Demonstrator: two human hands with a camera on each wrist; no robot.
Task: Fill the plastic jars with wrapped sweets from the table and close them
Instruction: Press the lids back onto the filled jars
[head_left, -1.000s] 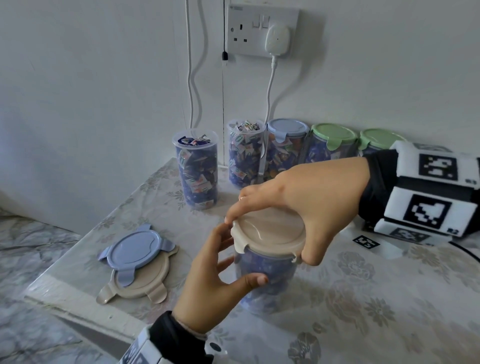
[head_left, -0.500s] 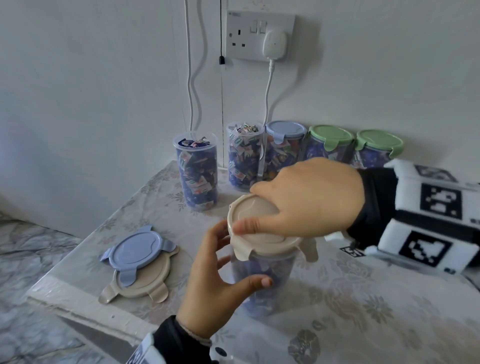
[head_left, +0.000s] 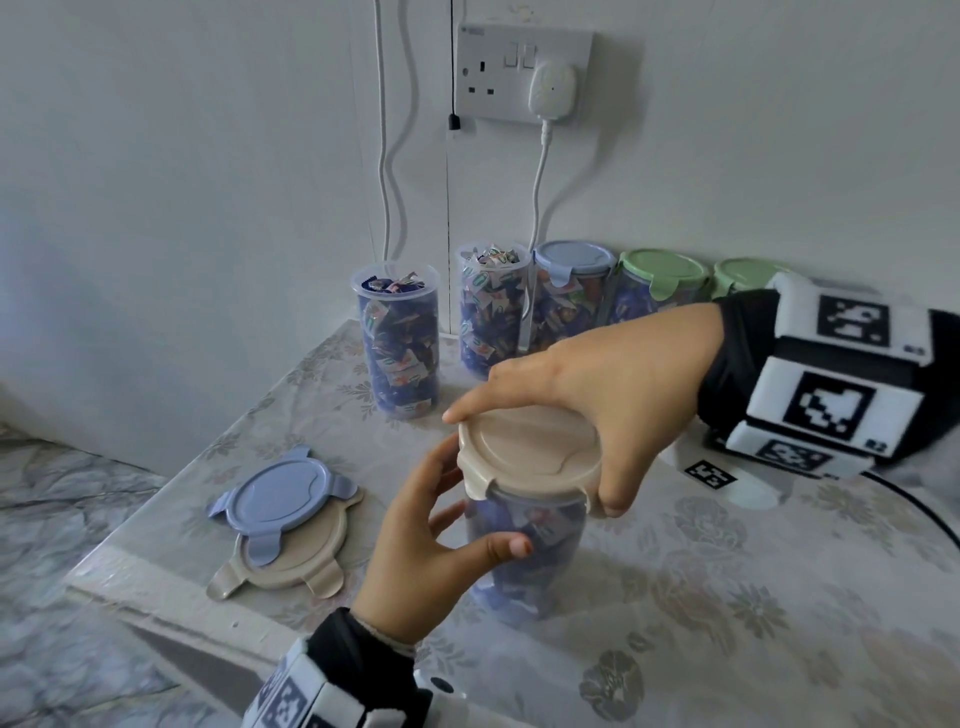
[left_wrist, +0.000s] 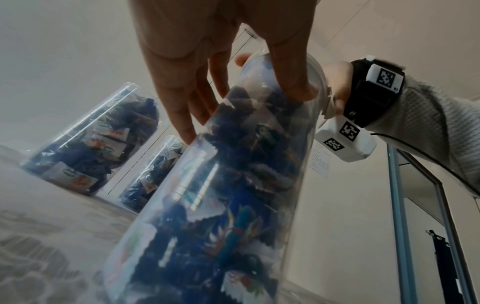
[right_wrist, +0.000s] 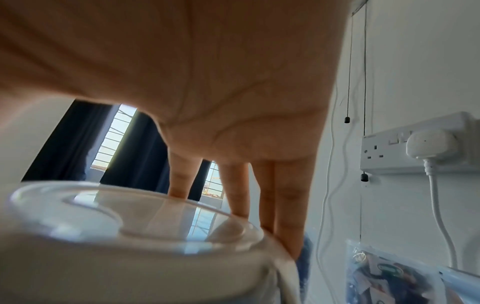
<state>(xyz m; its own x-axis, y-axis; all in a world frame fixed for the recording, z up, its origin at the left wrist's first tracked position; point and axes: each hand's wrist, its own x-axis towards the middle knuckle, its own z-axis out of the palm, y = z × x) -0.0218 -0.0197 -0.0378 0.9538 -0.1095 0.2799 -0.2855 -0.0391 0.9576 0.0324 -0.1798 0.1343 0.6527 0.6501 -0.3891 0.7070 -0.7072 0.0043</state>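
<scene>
In the head view, going from the left of the frame, a loose pale-blue round plastic lid with four clip tabs (head_left: 283, 497) lies stacked on a loose beige round plastic lid (head_left: 291, 564) at the lower left of the floral-patterned tabletop (head_left: 727, 597). Just right of them, at centre, the left hand (head_left: 431, 551) reaches up from the bottom edge, its grip wrapped round the upper wall of a clear cylindrical plastic jar filled with blue-wrapped sweets (head_left: 524, 561), thumb across the near side and fingers on the far left. A beige round clip-on lid (head_left: 530, 452) sits on that jar's mouth, and the right hand (head_left: 613, 384), coming in from the right, spans it with its grip, fingertips over the far-left rim and thumb pressing down the near-right tab. Behind, along the wall, stand two open clear jars of sweets (head_left: 397, 343), then a blue-lidded jar (head_left: 569, 291) and two green-lidded jars (head_left: 662, 286), under a white double wall socket with a plug (head_left: 524, 73). The left wrist view alone shows, from below, the left fingers (left_wrist: 182, 111) lying against the jar's clear wall (left_wrist: 221, 185) and the sawtooth-edged wrappers packed inside, with the two open jars (left_wrist: 91, 139) at left; the lid is almost hidden there. The right wrist view alone shows the right palm (right_wrist: 207, 82) arched above the glossy lid top (right_wrist: 103, 222) without touching its middle, fingers (right_wrist: 288, 205) reaching down over the far rim, and a curtained window behind that the head view does not take in.
</scene>
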